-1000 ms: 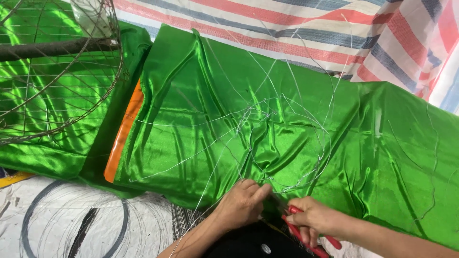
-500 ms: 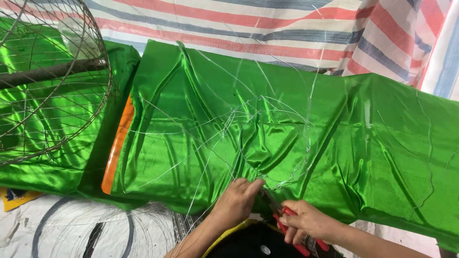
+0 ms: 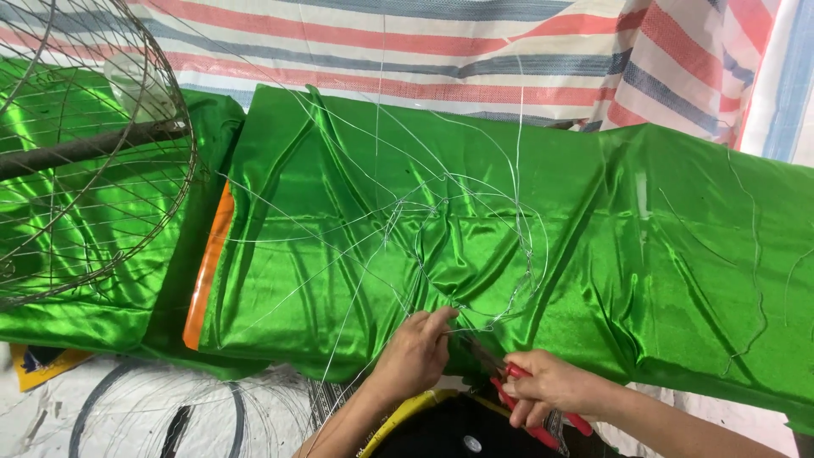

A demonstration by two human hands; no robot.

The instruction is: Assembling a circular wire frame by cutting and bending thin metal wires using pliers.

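Wire [image 3: 475, 315] at left hand [image 3: 413, 352], pliers [image 3: 519, 397] beside

**Where things lie around the hands**

The left hand [image 3: 414, 354] and right hand [image 3: 543, 388] sit side by side at the near edge of the satin cloth [image 3: 593, 246]. The pliers [image 3: 517, 394] lie in the right hand, their tip towards the left hand. A thin wire frame [image 3: 458, 237] spreads over the cloth just beyond both hands. Well to the left stands a wire cage [image 3: 93, 161]. Behind the cloth, farthest from the hands, lies a striped tarpaulin [image 3: 475, 51]. Wire coils [image 3: 153, 416] lie left of the left hand, nearer the person.
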